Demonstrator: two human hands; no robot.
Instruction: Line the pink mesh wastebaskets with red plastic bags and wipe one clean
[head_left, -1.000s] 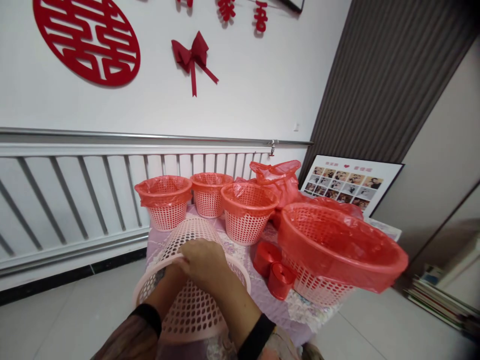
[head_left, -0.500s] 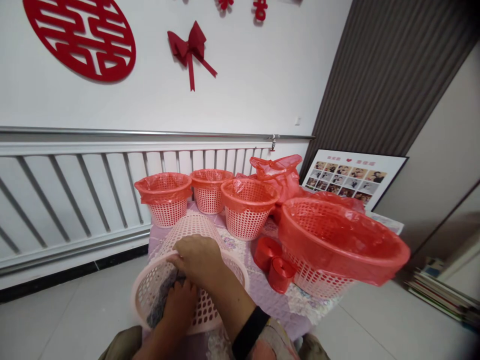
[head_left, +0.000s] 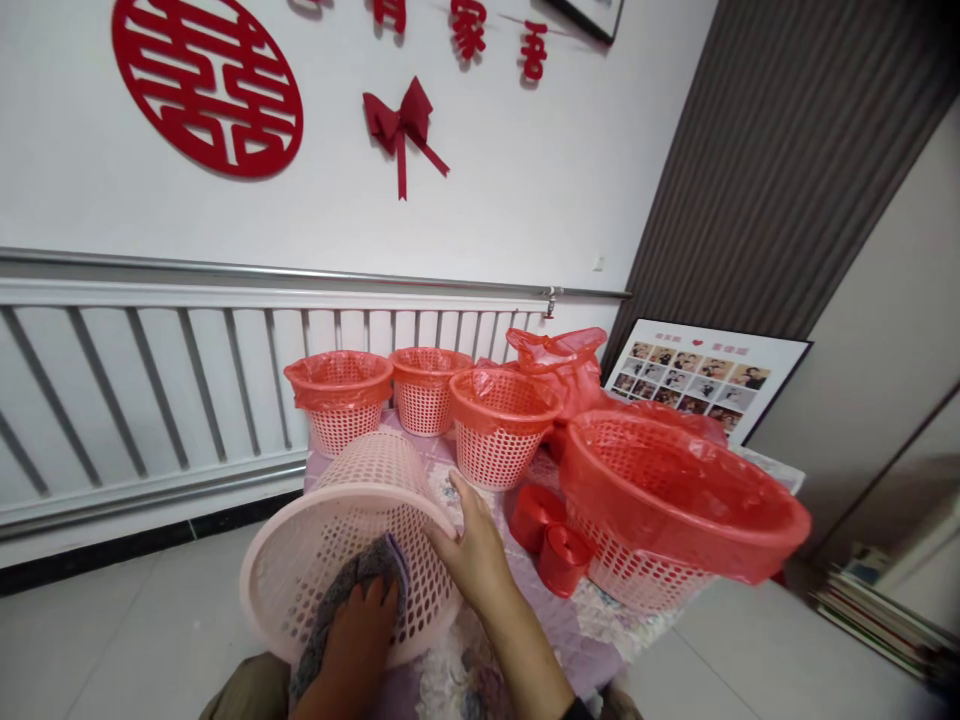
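A pale pink plastic laundry basket (head_left: pixel 367 460), full of holes, lies tipped on its side with its mouth towards me. Inside it, my left hand (head_left: pixel 356 625) presses a grey cloth (head_left: pixel 337 595) against the wall, fingers curled over it. At the basket's right edge is my right hand (head_left: pixel 476 545), with its thumb at the rim and its fingers along the outside. A dark band shows at my right wrist, at the bottom of the view.
Small baskets lined with red plastic bags (head_left: pixel 341 385) stand behind on the cloth-covered table (head_left: pixel 555 620). To the right are two red ribbon rolls (head_left: pixel 562 560), a large lined basket (head_left: pixel 652 560) and loose red plastic (head_left: pixel 562 360). A radiator (head_left: pixel 165 380) runs along the wall.
My right hand has moved from the top of the rim to the right side. The basket has turned, with its mouth more to the left. My left hand stays inside with the cloth.
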